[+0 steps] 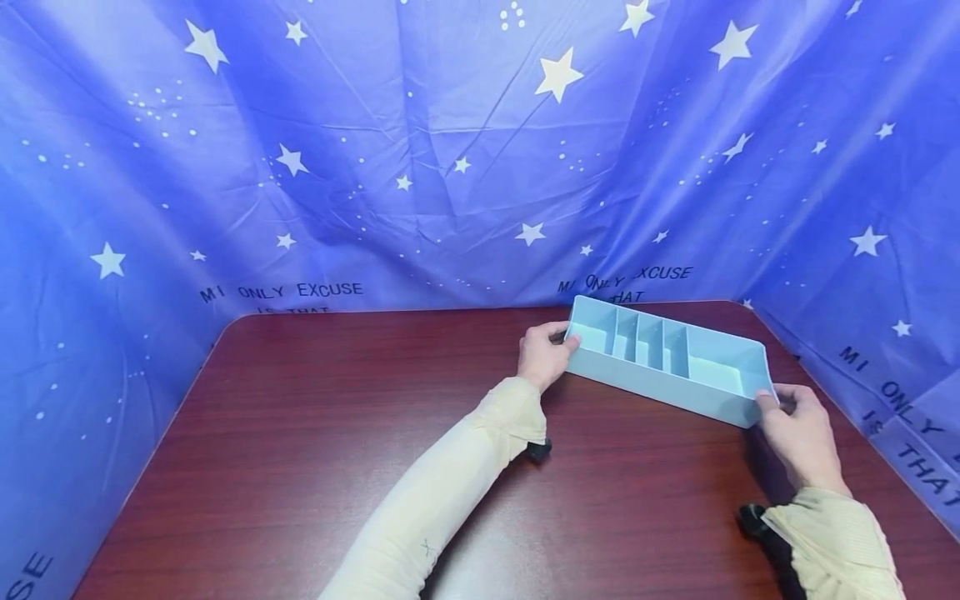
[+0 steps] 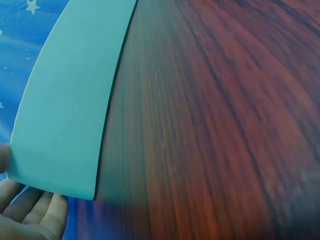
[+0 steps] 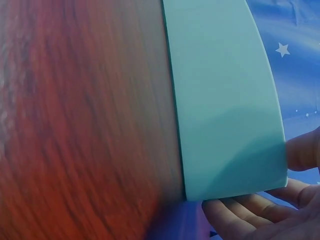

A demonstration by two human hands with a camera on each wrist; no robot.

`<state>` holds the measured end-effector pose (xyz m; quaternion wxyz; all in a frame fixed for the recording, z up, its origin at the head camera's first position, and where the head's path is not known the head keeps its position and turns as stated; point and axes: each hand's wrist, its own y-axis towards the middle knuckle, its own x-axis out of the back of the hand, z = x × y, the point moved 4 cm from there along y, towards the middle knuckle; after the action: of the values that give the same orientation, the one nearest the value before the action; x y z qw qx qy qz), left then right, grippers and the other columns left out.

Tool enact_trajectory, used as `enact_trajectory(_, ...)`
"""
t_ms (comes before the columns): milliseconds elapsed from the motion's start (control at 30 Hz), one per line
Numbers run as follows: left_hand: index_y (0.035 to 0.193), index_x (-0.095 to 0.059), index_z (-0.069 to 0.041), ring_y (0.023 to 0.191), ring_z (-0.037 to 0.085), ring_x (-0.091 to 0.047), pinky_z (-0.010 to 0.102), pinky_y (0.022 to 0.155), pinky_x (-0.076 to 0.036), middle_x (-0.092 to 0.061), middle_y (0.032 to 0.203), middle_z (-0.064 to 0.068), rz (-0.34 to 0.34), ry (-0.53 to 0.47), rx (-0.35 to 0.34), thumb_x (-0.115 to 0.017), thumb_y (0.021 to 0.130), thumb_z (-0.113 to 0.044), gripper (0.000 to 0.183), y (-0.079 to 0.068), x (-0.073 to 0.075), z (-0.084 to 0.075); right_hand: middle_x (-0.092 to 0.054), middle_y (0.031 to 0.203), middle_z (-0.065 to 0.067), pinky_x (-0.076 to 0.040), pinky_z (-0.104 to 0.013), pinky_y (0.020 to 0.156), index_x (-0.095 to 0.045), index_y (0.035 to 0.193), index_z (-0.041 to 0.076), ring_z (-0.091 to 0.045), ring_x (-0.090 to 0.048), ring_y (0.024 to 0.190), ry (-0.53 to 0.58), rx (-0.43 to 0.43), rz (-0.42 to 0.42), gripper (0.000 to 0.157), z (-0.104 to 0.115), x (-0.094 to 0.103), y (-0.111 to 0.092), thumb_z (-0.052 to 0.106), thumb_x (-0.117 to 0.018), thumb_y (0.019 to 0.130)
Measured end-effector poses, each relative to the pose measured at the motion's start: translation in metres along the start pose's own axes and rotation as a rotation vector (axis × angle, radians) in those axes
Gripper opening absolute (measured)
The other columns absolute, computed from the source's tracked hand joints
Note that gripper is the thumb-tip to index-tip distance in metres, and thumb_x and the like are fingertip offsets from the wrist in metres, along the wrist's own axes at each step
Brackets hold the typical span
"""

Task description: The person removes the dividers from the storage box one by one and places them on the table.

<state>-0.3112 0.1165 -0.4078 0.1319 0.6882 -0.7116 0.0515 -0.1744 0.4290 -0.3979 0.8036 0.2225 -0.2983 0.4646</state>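
Observation:
A light blue organizer tray [image 1: 660, 387] with several compartments is at the right of the table, slanting down toward the right. Its compartments look bare inside. My left hand [image 1: 543, 357] grips the left end, thumb at the rim. At the opposite end, my right hand [image 1: 806, 433] holds the tray the same way. The left wrist view shows the tray's plain side wall [image 2: 70, 100] with the left fingers [image 2: 42, 212] against its end. In the right wrist view the right fingers [image 3: 250, 212] lie along the other end. Whether the tray touches the table cannot be told.
The dark red wood-grain table [image 1: 300, 433] extends left and in front of the tray. A blue curtain [image 1: 420, 150] with white stars hangs behind the table and along both sides. Dark wrist gear [image 1: 752, 522] shows beneath the right sleeve.

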Motion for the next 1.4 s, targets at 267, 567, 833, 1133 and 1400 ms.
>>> enact_trajectory(267, 0.118, -0.069, -0.01, 0.098, 0.012, -0.065, 0.025, 0.084, -0.049, -0.071, 0.107, 0.007, 0.008, -0.032, -0.016, -0.07, 0.087, -0.018, 0.032, -0.002, 0.009, 0.007, -0.056, 0.109, -0.024, -0.041, -0.016, 0.058, -0.042, 0.132, -0.009, 0.002, -0.046, 0.069, 0.043, -0.02, -0.021, 0.052, 0.004, -0.007, 0.0, 0.03, -0.047, 0.098)
enact_trajectory(567, 0.115, -0.07, -0.006, 0.093, 0.011, -0.067, 0.023, 0.079, -0.051, -0.072, 0.102, 0.007, -0.029, -0.141, 0.025, -0.072, 0.085, -0.013, 0.03, -0.006, 0.026, 0.013, -0.056, 0.11, -0.024, -0.045, -0.014, 0.058, -0.042, 0.132, -0.009, 0.0, -0.052, 0.07, 0.13, -0.012, -0.014, 0.05, 0.019, -0.021, -0.006, 0.027, -0.047, 0.098)
enact_trajectory(833, 0.115, -0.07, -0.008, 0.094, 0.01, -0.066, 0.024, 0.08, -0.052, -0.071, 0.105, 0.009, -0.028, -0.192, 0.055, -0.072, 0.085, -0.012, 0.03, -0.012, 0.032, 0.015, -0.058, 0.105, -0.02, -0.043, -0.014, 0.058, -0.046, 0.131, -0.006, 0.0, -0.049, 0.069, 0.094, -0.003, -0.029, 0.049, 0.025, -0.02, -0.007, 0.029, -0.048, 0.097)
enact_trajectory(1133, 0.119, -0.068, -0.005, 0.099, 0.013, -0.065, 0.026, 0.083, -0.051, -0.07, 0.107, 0.009, -0.033, -0.195, 0.039, -0.071, 0.086, -0.014, 0.034, -0.019, 0.038, 0.017, -0.059, 0.109, -0.021, -0.042, -0.021, 0.064, -0.048, 0.13, -0.003, -0.007, -0.051, 0.076, 0.057, 0.001, -0.024, 0.048, 0.025, -0.022, -0.008, 0.032, -0.049, 0.097)
enact_trajectory(1400, 0.119, -0.067, -0.003, 0.101, 0.016, -0.065, 0.027, 0.085, -0.051, -0.069, 0.112, 0.013, -0.036, -0.177, 0.004, -0.07, 0.087, -0.014, 0.034, -0.023, 0.045, 0.019, -0.06, 0.113, -0.023, -0.04, -0.025, 0.067, -0.049, 0.13, -0.002, -0.009, -0.051, 0.079, 0.03, 0.015, -0.014, 0.048, 0.028, -0.026, -0.01, 0.033, -0.048, 0.098)
